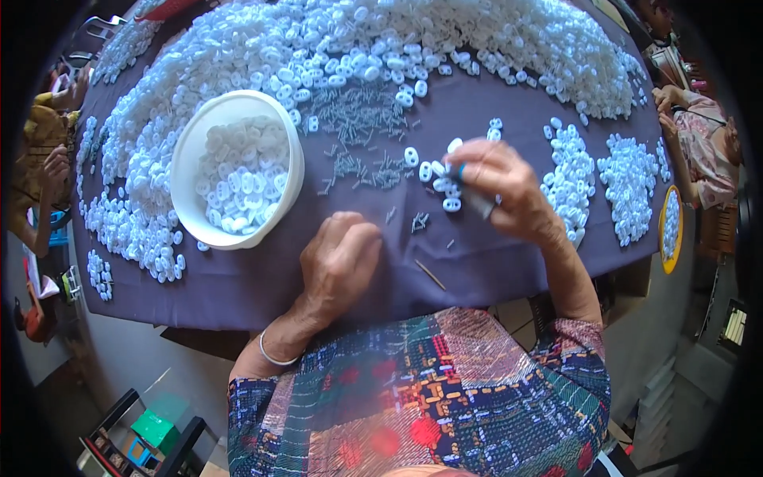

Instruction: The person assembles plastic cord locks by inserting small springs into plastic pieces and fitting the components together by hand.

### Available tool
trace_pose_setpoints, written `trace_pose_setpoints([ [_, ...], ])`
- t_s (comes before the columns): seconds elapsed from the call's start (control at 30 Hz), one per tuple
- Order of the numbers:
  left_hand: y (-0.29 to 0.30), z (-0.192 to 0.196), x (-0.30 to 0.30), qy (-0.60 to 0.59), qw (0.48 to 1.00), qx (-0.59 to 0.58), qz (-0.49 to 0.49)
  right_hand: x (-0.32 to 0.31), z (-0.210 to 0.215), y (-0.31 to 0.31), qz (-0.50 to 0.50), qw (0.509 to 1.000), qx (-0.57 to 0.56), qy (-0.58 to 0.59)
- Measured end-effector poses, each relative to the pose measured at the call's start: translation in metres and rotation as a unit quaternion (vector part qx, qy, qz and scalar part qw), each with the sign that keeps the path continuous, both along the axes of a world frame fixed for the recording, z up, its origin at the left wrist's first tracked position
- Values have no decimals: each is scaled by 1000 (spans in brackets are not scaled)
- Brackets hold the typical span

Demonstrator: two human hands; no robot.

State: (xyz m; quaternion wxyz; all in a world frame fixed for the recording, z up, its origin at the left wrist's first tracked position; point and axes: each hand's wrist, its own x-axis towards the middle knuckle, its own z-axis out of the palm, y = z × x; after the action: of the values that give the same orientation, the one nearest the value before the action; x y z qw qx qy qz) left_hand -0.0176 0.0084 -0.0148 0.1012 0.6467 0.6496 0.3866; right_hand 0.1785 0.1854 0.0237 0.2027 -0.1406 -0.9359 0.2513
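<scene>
Evidently the white plastic pieces (447, 189) are light, stiff and slippery — pinch each by its rim. Right hand (501, 187) grips a dark tool (477, 203); left hand (343, 258) rests curled, holding nothing visible.

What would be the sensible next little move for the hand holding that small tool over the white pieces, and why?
Probably lower the right hand a touch so the blue-tipped tool meets one of the white oval pieces beside it. That hand grips the tool right over a small cluster of them, thin grey pins lie close by, and the left hand rests closed on the purple cloth, holding nothing visible.
</scene>
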Motion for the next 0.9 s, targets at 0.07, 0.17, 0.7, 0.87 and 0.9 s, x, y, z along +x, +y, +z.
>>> trace_pose_setpoints([
  [0.07, -1, -1, 0, -4, 1000, -10, -2, 6, -3, 6, -113, 993, 37, -8],
  [0.17, -1, -2, -1, -1, 1000, -20, -1, 8, -5, 2, -129, 991, 43, -6],
  [0.7, -4, 1, 1, -5, 999, -36, 0, -8, -17, -23, -86, 994, 60, -7],
  [0.87, -1, 1, 0, -14, 999, -29, -10, -10, -29, -9, -117, 992, 23, 37],
  [0.9, -1, 1, -1, -15, 999, -29, -9, -7, -26, -4, -131, 990, 31, 52],
])
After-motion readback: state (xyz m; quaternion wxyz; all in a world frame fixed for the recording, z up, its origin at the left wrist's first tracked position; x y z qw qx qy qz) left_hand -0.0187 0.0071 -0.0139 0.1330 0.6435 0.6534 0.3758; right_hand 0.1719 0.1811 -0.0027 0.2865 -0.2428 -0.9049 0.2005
